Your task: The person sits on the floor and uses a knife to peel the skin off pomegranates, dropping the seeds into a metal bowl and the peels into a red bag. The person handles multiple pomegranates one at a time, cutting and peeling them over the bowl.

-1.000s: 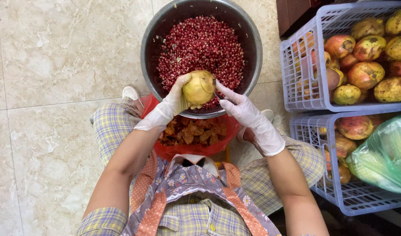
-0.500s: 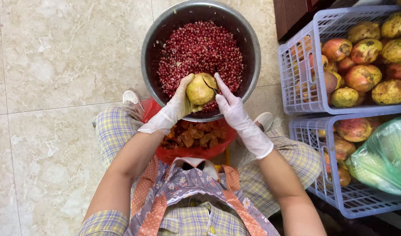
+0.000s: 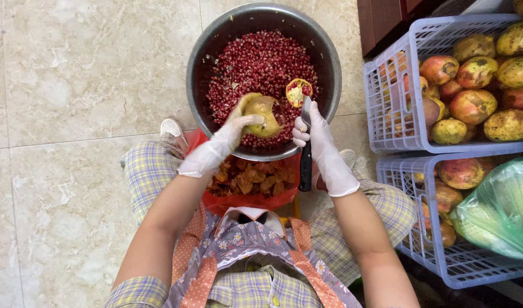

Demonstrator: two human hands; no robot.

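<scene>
The pomegranate (image 3: pixel 265 117) sits in our left hand (image 3: pixel 230 137), held over the near rim of the metal bowl (image 3: pixel 200 68) — its yellowish skin faces up and our gloved fingers curl around its left side, thumb laid across the top. The left forearm runs up from the lap at a slant, wrist bent slightly inward. Our right hand (image 3: pixel 318 142), also gloved in white, is just right of the fruit, apart from the left one; its fingers are wrapped around a knife (image 3: pixel 305 154), the dark handle pointing down toward us past the heel of the hand and the blade rising above the fingertips. Just beyond that blade tip we see one cut cap of pomegranate (image 3: pixel 298 91) lying on the heap of red seeds (image 3: pixel 256 63) that fills the bowl ahead of both hands.

Below the hands, between our knees, one red bag (image 3: pixel 247 199) holds torn brown peels (image 3: pixel 247 179). To the right of the right hand stand two pale plastic baskets: the farther basket (image 3: pixel 387 108) holds roughly a dozen whole pomegranates (image 3: pixel 472 105), red and yellow-green, though we cannot count those behind the wall exactly; the nearer basket (image 3: pixel 444 268) shows about four more fruit and one green plastic bag (image 3: pixel 501 211) lying on top. We wear a checked outfit and a flowered apron (image 3: pixel 244 251), and pale stone floor tiles (image 3: pixel 73 114) spread to the left of the left arm.
</scene>
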